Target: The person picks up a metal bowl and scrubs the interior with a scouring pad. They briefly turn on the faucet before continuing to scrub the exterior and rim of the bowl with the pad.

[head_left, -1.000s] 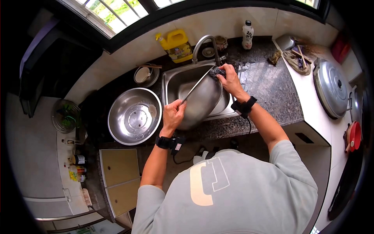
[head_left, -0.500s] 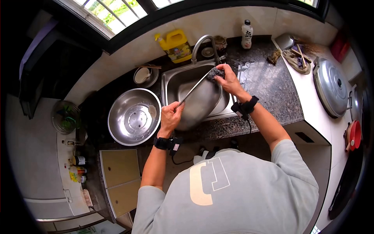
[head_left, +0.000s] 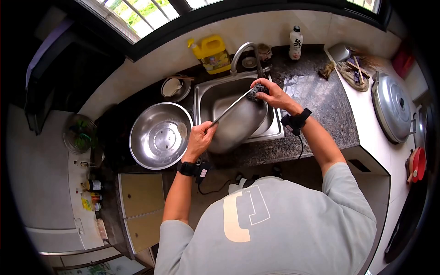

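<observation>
A metal basin is tilted up on its side over the sink, its rim seen edge-on as a slanting line. My left hand is closed around the lower left part of that rim. At the rim's upper right end, my right hand holds a dark steel wool scrubber against the edge, fingers curled over it. Part of the sink is hidden behind the tilted basin.
Left of the sink stands a wide steel bowl, with a smaller bowl behind it. At the back are a yellow jug, the faucet and a white bottle. A large lidded pot sits at right.
The view has shifted slightly. My right hand and the scrubber sit a little lower at the rim's upper end; my left hand keeps its grip on the basin.
</observation>
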Motion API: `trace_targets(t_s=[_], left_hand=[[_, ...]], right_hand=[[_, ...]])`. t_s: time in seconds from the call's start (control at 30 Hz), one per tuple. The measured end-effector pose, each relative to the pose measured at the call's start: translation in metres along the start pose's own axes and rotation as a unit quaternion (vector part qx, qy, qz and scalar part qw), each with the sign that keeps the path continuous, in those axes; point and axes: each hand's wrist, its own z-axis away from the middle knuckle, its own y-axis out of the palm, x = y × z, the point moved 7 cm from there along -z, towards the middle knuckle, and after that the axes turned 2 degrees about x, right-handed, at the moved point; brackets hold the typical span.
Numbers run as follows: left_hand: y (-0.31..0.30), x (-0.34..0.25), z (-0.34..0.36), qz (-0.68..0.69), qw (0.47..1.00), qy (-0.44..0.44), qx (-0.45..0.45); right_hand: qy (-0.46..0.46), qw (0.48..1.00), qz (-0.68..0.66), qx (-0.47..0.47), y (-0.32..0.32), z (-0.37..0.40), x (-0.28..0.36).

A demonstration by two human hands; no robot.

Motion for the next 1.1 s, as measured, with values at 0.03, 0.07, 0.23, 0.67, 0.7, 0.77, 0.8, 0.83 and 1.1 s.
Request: trace_targets(t_s=[0.03,0.07,0.23,0.67,0.7,0.77,0.8,0.83,1.1], left_hand=[[0.002,-0.004,-0.003,-0.012,1.000,0.003,0.002],[0.005,-0.005,-0.006,-0.021,1.000,-0.004,-0.001],[0.017,-0.017,-0.014,-0.048,0.997,-0.001,-0.062],[0.005,-0.018,-0.004,0.010,0.997,-0.002,-0.078],[0.006,-0.019,-0.006,0.004,0.997,0.004,-0.075],[0.005,-0.020,-0.003,-0.006,0.997,0.012,-0.072],[0.004,-0.015,-0.003,-0.009,0.997,0.016,-0.070],[0.002,-0.012,-0.002,-0.013,0.997,0.018,-0.071],[0.000,-0.009,-0.001,-0.020,0.996,0.020,-0.085]], right_hand=[[-0.032,0.999,0.035,-0.018,0.007,0.000,0.016],[-0.076,0.994,0.074,-0.023,0.017,-0.001,0.030],[-0.156,0.970,0.175,-0.059,0.077,0.015,0.078],[-0.194,0.958,0.187,-0.101,0.079,0.028,0.099],[-0.181,0.954,0.216,-0.098,0.085,0.031,0.098],[-0.171,0.954,0.178,-0.171,0.062,0.027,0.093],[-0.151,0.950,0.170,-0.212,0.043,0.022,0.076],[-0.119,0.949,0.164,-0.243,0.025,0.017,0.057],[-0.096,0.962,0.136,-0.216,0.036,0.026,0.064]])
